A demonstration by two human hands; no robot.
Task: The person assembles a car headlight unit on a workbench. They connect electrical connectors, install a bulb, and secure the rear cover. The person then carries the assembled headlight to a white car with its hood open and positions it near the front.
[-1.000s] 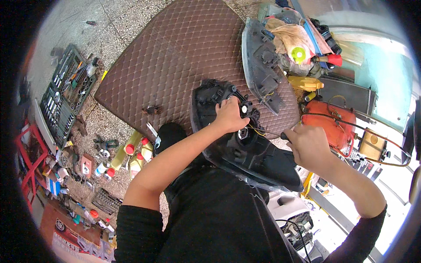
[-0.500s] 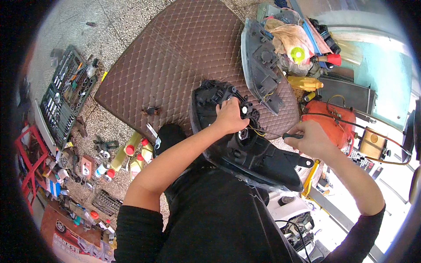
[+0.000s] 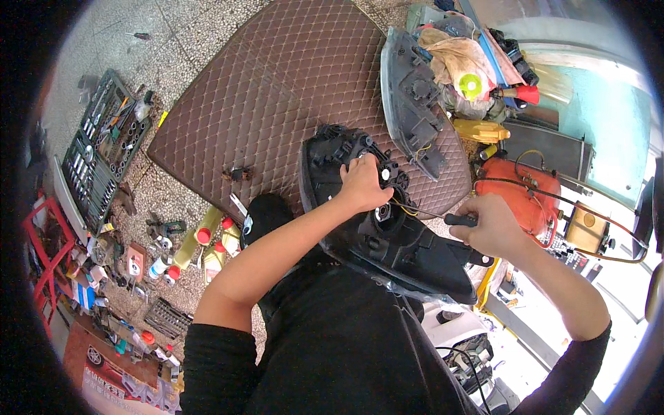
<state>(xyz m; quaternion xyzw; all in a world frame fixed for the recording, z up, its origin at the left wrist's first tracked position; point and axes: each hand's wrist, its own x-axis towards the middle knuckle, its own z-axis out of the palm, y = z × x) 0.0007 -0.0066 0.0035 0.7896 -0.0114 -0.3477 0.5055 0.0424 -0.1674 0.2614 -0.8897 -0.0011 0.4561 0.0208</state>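
A black car headlight (image 3: pixel 415 256) rests against my lap, its back side with sockets and yellow wires turned up. My left hand (image 3: pixel 363 185) lies over its upper middle, fingers curled onto the housing and thumb near the opening; what the fingertips touch is hidden. In my right hand (image 3: pixel 492 225) is a screwdriver (image 3: pixel 461 220), its dark handle between thumb and fingers. The thin shaft runs left into the headlight beside my left thumb, where its tip cannot be made out.
A second headlight (image 3: pixel 413 104) lies on the brown quilted mat (image 3: pixel 277 83). At the left are an open socket tool case (image 3: pixel 97 149) and several bottles (image 3: pixel 204 236). A red tank (image 3: pixel 519 194) with hoses stands at the right. A small dark part (image 3: pixel 237 174) sits on the mat.
My right hand has shifted slightly downward, and its fingers have changed position around the screwdriver handle. My left hand and the headlight stay almost in place.
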